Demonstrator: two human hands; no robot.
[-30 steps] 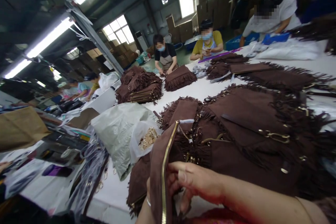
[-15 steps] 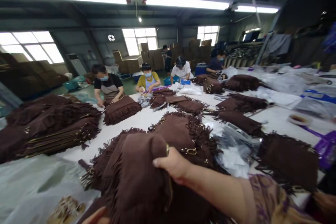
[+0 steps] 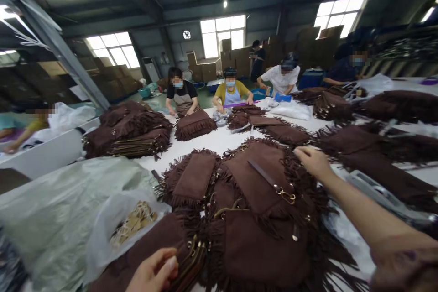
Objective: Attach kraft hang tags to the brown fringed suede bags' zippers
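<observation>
Reaching out, right hand (image 3: 313,160): right of centre, knuckles up, fingers bent over the fringe at the far right edge of the centre pile; cannot tell whether it grips the fringe.
Left hand (image 3: 155,273): bottom edge, left of centre; fingers loose, laid on a brown bag (image 3: 150,246), tips beside its gold zip (image 3: 193,252); nothing clasped.
Centre pile (image 3: 260,191): brown fringed bags, overlapping, mid-frame on the white table (image 3: 219,139).
Plastic bag (image 3: 102,232): lower left, pale pieces inside, touching the brown bag.
Far stack (image 3: 137,130): more brown bags, upper left.
Co-workers (image 3: 231,93): far side of the table, upper centre.
</observation>
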